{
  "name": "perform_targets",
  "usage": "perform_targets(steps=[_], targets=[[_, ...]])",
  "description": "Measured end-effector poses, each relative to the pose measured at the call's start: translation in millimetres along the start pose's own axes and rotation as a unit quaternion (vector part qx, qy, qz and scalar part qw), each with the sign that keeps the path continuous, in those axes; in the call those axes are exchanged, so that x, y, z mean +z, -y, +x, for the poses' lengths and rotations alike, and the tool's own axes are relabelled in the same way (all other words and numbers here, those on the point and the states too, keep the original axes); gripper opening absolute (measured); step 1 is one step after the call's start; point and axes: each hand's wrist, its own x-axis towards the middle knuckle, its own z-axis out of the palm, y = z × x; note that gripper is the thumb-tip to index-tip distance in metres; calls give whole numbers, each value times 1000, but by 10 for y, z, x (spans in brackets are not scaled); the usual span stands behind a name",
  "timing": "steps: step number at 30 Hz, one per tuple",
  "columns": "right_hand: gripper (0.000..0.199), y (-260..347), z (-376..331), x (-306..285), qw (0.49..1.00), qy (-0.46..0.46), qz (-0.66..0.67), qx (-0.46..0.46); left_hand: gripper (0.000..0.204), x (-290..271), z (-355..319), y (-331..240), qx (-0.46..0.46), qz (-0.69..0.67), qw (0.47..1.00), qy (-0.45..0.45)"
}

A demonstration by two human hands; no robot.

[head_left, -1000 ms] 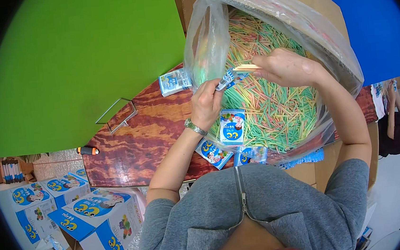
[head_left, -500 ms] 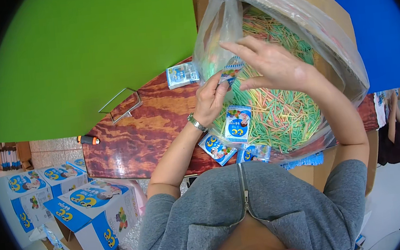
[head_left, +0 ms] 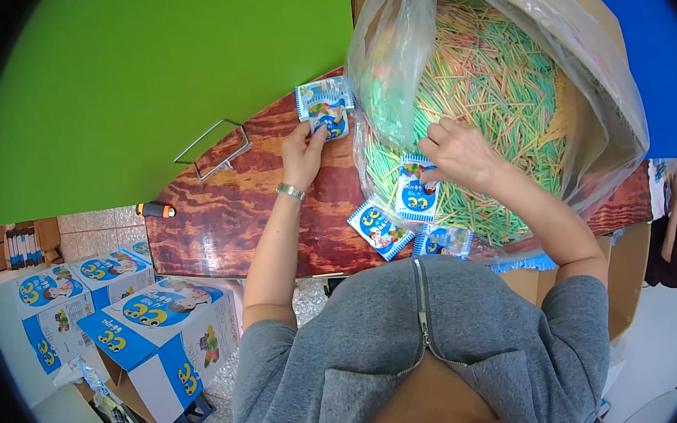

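Note:
My left hand [head_left: 301, 157] pinches the lower edge of a small blue-and-white snack packet [head_left: 334, 122]. That packet overlaps another flat packet [head_left: 314, 93] lying at the table's far edge. My right hand [head_left: 462, 155] is closed, thumb and fingers on the upper right edge of an upright packet [head_left: 416, 201]. Behind that packet, thin green, yellow and pink sticks [head_left: 498, 101] fill a large clear plastic bag [head_left: 613, 83] inside a cardboard box. Two more packets, one tilted [head_left: 379, 228] and one flatter [head_left: 443, 242], lie near the bag's front edge.
A bent metal wire stand [head_left: 212, 150] rests on the red-brown wooden table [head_left: 227, 221]. An orange-and-black tool [head_left: 156, 210] sits at its left edge. Printed cartons [head_left: 164, 331] stand at lower left. A green panel [head_left: 159, 90] borders the far side; another person [head_left: 675, 238] is at right.
My left hand has carried its packet left, onto the packet by the table's far edge. My right hand has come down from above the bag to the upright packet.

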Motion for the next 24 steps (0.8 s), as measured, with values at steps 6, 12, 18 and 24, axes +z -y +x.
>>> perform_targets(steps=[6, 12, 18, 24], targets=[[29, -45, -47, 243, 998, -17, 36, 55, 27, 199, 121, -80, 67, 200, 977, -30], [19, -146, -89, 64, 998, -56, -12, 39, 36, 267, -133, -691, 195, 250, 940, -124], [13, -176, 47, -406, 961, -170, 214, 33, 36, 597, -349, -1152, 124, 27, 974, 188], [23, -217, 100, -443, 904, -177, 371, 118, 16, 768, -201, -1109, -71, -231, 945, 219]])
